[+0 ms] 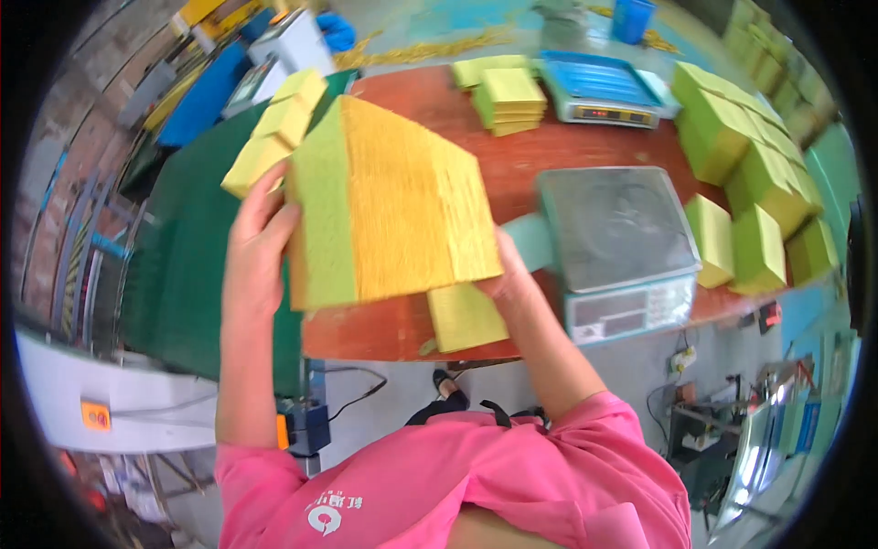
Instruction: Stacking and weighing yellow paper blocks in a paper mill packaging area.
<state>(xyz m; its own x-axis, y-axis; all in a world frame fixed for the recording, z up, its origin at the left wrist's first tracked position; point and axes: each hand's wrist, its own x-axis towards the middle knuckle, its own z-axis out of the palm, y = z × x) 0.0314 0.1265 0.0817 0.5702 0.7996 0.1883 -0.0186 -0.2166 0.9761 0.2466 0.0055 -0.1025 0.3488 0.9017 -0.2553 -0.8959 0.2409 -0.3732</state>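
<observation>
Between my two hands I hold up a thick stack of yellow paper (402, 201) above the red table (357, 331). My left hand (263, 233) grips its left side, with the thumb and fingers bent at the edge. At the lower right corner, my right hand (506, 265) holds the stack; its fingers are largely hidden behind the paper. A flat yellow piece of paper (466, 320) lies on the table below, partly covered by the raised stack. Just right of my right hand stands a weighing scale (622, 229) with a bare grey metal plate.
On the left runs a green belt-like surface (187, 256) bearing several yellow paper blocks (279, 123). Another scale with a blue tray (594, 78) stands at the back, beside a pile of yellow paper (509, 96). Several more stacks (759, 156) line the table's right side.
</observation>
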